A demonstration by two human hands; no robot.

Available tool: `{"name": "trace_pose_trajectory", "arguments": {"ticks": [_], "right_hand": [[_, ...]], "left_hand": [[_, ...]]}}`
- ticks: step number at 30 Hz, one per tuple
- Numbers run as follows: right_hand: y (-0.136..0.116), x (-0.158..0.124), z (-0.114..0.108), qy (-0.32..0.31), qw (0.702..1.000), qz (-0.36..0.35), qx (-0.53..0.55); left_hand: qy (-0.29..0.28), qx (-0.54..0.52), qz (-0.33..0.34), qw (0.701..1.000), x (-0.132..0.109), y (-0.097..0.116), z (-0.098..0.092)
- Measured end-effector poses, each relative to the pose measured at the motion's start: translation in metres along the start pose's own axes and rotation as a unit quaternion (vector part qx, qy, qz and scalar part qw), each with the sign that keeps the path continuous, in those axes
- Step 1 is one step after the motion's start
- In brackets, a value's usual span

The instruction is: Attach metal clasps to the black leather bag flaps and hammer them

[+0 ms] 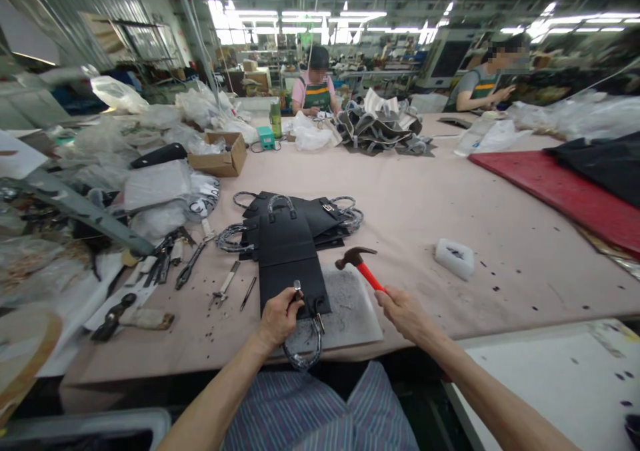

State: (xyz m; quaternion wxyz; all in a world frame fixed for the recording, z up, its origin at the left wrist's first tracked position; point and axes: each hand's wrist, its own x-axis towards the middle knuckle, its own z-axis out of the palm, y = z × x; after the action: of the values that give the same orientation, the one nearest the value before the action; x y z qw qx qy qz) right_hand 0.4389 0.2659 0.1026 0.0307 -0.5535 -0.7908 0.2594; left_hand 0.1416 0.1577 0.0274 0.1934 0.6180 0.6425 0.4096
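Observation:
My left hand (278, 316) is closed around a short metal punch (297, 286), its shiny top end standing above my fingers, over the near part of a black bag panel (287, 258). The punch's lower tip is hidden. My right hand (403, 310) grips the red handle of a claw hammer (371, 278), its head to the right of the panel. A plastic-wrapped bag handle (303, 363) hangs from the panel's near end toward my lap. Underneath lies a white board (357, 308) strewn with dark bits. More black bag pieces (325, 221) with wrapped handles are piled behind.
Pliers (115, 316), a slim rod (248, 294) and several other tools lie left. A white tub (454, 259) stands right. Farther back are a cardboard box (220, 156), grey cut pieces (380, 128) and a red sheet (560, 184). Two people work across the table.

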Motion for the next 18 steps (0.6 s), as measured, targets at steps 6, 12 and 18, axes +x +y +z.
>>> {"name": "trace_pose_trajectory", "arguments": {"ticks": [6, 12, 18], "right_hand": [[0.044, 0.018, 0.022, 0.042, 0.993, 0.073, -0.08], [-0.042, 0.017, 0.064, 0.149, 0.967, -0.206, -0.023], [-0.085, 0.014, 0.118, 0.126, 0.965, -0.228, 0.004]], "left_hand": [[-0.012, 0.004, -0.009, 1.0, 0.001, 0.009, -0.005], [-0.003, -0.026, -0.041, 0.999, 0.0, 0.008, -0.004], [0.097, -0.206, -0.199, 0.953, 0.02, 0.012, -0.008]]}}
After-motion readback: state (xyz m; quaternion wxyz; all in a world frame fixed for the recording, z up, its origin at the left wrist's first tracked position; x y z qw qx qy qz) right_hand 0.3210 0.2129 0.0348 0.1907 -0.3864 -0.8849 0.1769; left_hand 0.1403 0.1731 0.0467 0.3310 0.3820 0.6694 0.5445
